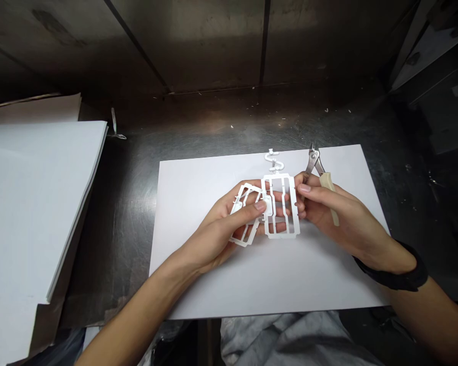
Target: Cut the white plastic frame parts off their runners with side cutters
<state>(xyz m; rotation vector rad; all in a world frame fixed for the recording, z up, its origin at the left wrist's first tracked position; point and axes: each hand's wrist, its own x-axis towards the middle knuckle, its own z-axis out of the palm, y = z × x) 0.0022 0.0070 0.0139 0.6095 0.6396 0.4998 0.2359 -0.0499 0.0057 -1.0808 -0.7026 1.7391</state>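
Two white frames (283, 199) overlap or sit edge to edge above the board (198, 295), and the left hand (213, 223) has them: thumb pressed on top, fingers spread behind the slots. Over to the right hand (338, 207), curled around the cutters (325, 180), nose pointing away, its thumb and fingertips close at the larger frame's edge; whether they pinch it, I can't tell. Danger here: those bars look thin, and a hard thumb or a twist between the hands could bend or snap one. The cutters seem loosely cradled, so a slack palm might drop them or knock the frame. That squiggle (277, 165) sits right by the top edge; joined or loose, hard to say, but if joined, a bump could break it away. Crumbs (232, 126) dot the table (125, 223), where any small bit springing off could get lost.
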